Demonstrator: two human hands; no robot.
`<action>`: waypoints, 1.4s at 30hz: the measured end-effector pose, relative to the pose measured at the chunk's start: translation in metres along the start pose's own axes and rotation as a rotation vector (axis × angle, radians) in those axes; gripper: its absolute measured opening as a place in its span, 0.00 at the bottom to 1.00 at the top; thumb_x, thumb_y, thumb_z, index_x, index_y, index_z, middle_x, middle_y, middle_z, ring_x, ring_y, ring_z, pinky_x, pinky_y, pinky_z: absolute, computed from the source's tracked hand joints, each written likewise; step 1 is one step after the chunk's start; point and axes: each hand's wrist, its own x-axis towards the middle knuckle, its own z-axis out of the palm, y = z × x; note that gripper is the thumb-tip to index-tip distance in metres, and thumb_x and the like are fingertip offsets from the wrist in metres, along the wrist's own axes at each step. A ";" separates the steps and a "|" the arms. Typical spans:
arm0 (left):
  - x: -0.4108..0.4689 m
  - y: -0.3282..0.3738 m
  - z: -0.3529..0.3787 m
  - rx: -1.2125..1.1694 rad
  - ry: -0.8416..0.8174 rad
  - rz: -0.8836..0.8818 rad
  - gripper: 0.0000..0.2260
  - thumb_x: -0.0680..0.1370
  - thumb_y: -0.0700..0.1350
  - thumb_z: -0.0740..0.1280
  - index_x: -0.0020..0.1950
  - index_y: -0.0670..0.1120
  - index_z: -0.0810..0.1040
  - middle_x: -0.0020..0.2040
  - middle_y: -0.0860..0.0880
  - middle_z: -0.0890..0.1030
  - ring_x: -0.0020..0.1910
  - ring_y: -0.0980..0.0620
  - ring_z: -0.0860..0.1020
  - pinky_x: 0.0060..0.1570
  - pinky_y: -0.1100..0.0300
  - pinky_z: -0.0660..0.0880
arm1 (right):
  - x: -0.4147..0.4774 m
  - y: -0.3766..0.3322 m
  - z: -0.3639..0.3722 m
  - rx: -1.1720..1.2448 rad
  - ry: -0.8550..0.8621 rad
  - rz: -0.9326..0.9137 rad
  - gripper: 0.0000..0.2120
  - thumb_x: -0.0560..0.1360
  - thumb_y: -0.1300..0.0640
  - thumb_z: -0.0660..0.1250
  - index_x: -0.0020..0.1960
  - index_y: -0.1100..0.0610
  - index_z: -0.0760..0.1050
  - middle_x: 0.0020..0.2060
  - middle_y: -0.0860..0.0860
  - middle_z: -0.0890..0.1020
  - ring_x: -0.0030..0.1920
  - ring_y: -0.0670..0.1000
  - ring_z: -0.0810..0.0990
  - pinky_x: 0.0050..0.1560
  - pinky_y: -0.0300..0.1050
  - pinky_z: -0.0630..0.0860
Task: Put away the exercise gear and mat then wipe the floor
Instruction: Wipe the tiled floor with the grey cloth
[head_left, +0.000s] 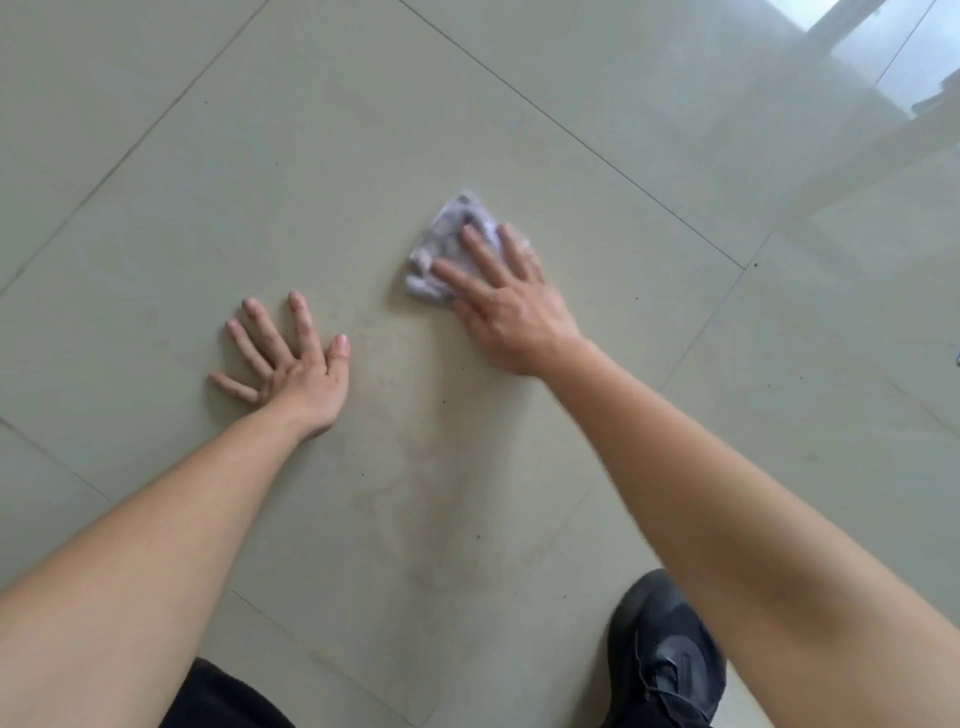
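Right hand (511, 306): laid palm-down on a crumpled white and pale grey cloth (451, 248), fingers straight and slightly parted, pressing the cloth flat against the floor. The fingers cover the near half of the cloth; its far and left edges stick out beyond the fingertips. The hand and cloth are blurred, so finer detail of the fabric cannot be made out.

Left hand (291, 364): flat on the floor, palm down, all five fingers spread wide, holding nothing. It lies to the left of the cloth and nearer the person, well apart from it, with bare tile between the two hands. Both forearms are bare and reach forward from the bottom corners of the view.

Floor: glossy pale grey-green tiled floor (322, 171), large square tiles with thin dark grout lines running diagonally across the view. A faint dull streaked patch shows on the tile between and below the hands. Small dark specks are scattered over the tiles, mostly to the right of and below the hands.

Lower edge: a black laced shoe (660, 660) stands on the floor under the right forearm. A piece of black fabric (228, 701), apparently clothing, shows at the bottom left.

Upper right corner: a bright reflection of light lies on the tiles.
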 end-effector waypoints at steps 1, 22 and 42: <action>0.001 -0.001 -0.001 0.004 -0.015 0.001 0.30 0.82 0.62 0.47 0.79 0.56 0.36 0.78 0.45 0.29 0.77 0.43 0.30 0.69 0.28 0.37 | 0.009 0.023 -0.009 -0.017 0.036 0.086 0.27 0.82 0.39 0.44 0.80 0.40 0.56 0.82 0.55 0.52 0.80 0.66 0.46 0.79 0.62 0.44; -0.002 -0.003 0.002 -0.014 0.010 0.031 0.32 0.82 0.61 0.48 0.80 0.53 0.35 0.78 0.44 0.30 0.77 0.42 0.30 0.67 0.27 0.36 | 0.092 0.054 -0.069 0.046 0.022 0.347 0.26 0.84 0.40 0.47 0.81 0.39 0.49 0.82 0.51 0.43 0.80 0.62 0.39 0.80 0.58 0.40; -0.002 -0.003 0.000 -0.026 -0.076 0.021 0.32 0.81 0.64 0.43 0.77 0.55 0.28 0.75 0.46 0.23 0.74 0.42 0.25 0.68 0.27 0.34 | 0.183 0.042 -0.097 -0.044 -0.025 0.329 0.28 0.82 0.36 0.44 0.81 0.39 0.48 0.82 0.53 0.42 0.80 0.64 0.39 0.79 0.57 0.39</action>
